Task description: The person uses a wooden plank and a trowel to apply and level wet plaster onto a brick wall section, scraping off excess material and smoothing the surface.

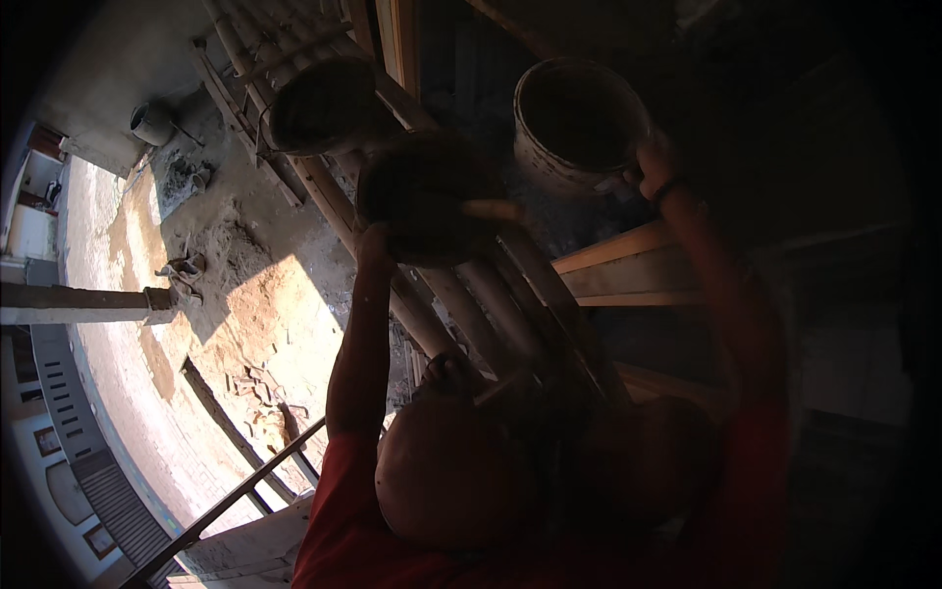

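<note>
My left hand (373, 245) is closed on the near left edge of a dark round basin (432, 231), whose inside is too dark to read. A tool with a pale wooden handle (494, 209) lies across the basin; its other end is lost in shadow. To the right, a mortar-stained bucket (549, 167) is tilted so that its mouth shows. At its right rim my right hand (655, 169) grips it. Just beyond the basin stands another dark bucket (329, 108) with a wire handle at its left side.
Round poles (456, 304) form a raised platform under the basin and my bent legs. Wooden beams (628, 260) lie to the right. Down on the ground at left are a sand pile (265, 304), broken rubble (260, 393) and a further bucket (152, 123). A post (78, 302) juts in at the left.
</note>
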Available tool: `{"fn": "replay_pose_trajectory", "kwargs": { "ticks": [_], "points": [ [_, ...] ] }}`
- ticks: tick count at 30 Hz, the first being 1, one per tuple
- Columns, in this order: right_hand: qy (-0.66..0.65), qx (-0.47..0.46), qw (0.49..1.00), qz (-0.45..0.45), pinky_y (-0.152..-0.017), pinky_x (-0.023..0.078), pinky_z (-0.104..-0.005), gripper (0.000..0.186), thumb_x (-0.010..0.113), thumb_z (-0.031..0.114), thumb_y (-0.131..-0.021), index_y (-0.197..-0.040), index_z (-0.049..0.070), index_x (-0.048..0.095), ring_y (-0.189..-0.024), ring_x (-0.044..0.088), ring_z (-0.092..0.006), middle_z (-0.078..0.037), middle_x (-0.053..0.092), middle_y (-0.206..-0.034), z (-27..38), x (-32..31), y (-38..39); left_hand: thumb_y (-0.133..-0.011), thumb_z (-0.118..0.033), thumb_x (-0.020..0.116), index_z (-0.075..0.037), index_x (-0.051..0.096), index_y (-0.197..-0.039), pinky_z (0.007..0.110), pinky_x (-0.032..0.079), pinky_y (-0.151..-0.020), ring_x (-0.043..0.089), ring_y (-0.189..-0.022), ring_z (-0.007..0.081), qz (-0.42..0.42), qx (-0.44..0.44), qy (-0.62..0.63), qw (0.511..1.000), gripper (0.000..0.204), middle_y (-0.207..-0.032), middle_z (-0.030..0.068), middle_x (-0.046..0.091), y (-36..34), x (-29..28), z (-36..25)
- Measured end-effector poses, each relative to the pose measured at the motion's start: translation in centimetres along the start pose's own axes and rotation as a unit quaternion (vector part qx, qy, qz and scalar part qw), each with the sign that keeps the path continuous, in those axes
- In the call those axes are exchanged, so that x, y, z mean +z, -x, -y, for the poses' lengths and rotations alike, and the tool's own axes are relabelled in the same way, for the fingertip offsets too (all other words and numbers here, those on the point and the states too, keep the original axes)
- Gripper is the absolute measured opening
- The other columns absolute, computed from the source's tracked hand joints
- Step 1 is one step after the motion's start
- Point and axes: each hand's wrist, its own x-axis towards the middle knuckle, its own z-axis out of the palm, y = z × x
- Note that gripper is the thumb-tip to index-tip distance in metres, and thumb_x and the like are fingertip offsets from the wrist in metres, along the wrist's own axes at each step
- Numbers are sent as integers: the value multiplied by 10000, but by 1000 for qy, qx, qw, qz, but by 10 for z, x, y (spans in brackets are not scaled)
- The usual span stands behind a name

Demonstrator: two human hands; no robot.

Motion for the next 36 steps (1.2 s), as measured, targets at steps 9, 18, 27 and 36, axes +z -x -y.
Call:
{"fn": "replay_pose_trajectory", "kwargs": {
  "ticks": [9,18,27,36],
  "points": [
    [-75,86,991,-77,-527,504,-340,138,588,62,-848,-968,1,616,-622,629,-218,-116,635,-841,-93,-154,146,-843,-52,536,39,542,-1243,431,479,-989,538,-1160,272,111,-79,-112,984,410,-1242,174,557,-44,-140,27],
    [-11,122,979,-162,-671,545,-342,237,678,14,-675,-905,68,693,-836,673,-272,-161,660,-910,-221,-250,308,-707,-88,641,36,675,-881,465,506,-775,645,-862,422,169,311,-725,592,216,-865,257,671,-20,-56,-20],
    [392,149,872,-254,-612,544,-385,370,651,34,-713,-1081,36,610,-751,671,-293,-156,673,-988,-298,-253,471,-745,18,607,56,625,-1095,348,494,-833,602,-921,224,160,-92,-273,944,353,-1040,185,668,-100,-96,-6],
    [-334,261,646,-635,-435,464,-305,242,405,59,-898,-1098,3,529,-602,627,-265,-176,650,-936,-336,-210,622,-907,-161,602,66,541,-1258,420,464,-1032,568,-1175,300,-22,-269,-145,952,422,-1302,160,583,3,39,-53]
  ]
}}
